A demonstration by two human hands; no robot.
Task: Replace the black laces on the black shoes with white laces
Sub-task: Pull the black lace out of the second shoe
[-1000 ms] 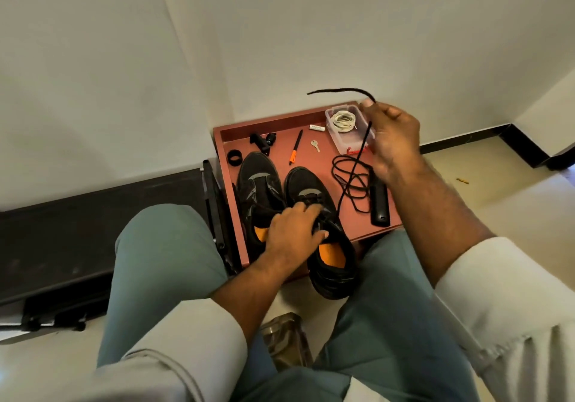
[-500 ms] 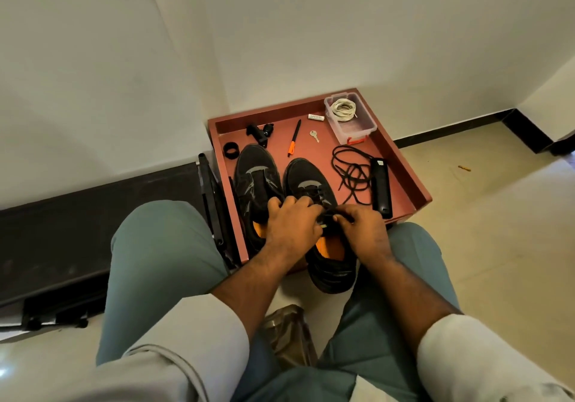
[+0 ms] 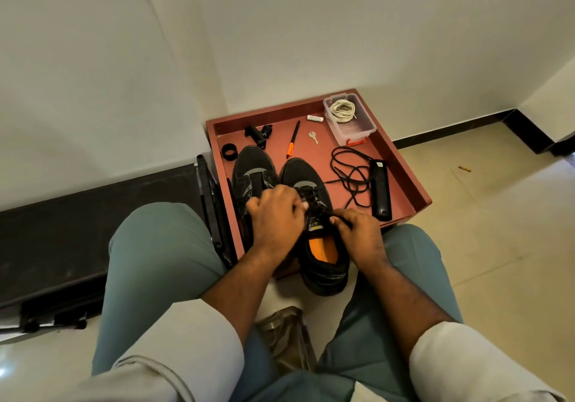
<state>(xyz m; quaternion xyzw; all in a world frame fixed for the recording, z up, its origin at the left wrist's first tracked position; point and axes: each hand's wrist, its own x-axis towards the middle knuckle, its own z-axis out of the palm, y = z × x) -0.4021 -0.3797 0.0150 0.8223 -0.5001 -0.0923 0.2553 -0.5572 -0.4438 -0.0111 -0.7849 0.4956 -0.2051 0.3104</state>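
Two black shoes stand side by side in a red tray (image 3: 401, 165). The left shoe (image 3: 253, 168) shows no lace. The right shoe (image 3: 303, 174), with an orange insole, still has black lace in its upper eyelets. My left hand (image 3: 275, 219) grips this shoe over its tongue and left side. My right hand (image 3: 357, 230) pinches the black lace at the shoe's right eyelets. A loose black lace (image 3: 351, 174) lies tangled in the tray to the right. White laces (image 3: 342, 110) sit coiled in a clear plastic box (image 3: 361, 128) at the tray's far right corner.
Also in the tray are a black remote-like bar (image 3: 381, 190), an orange-tipped pen (image 3: 292, 138), a key (image 3: 313, 137), a small battery (image 3: 315, 118), a black ring (image 3: 229, 152) and a black clip (image 3: 259, 132). My knees flank the tray. A dark bench (image 3: 62, 224) lies to the left.
My right hand, held high pulling a black lace end a second ago, has come down to the right shoe's eyelets. My left hand has stayed on that shoe.
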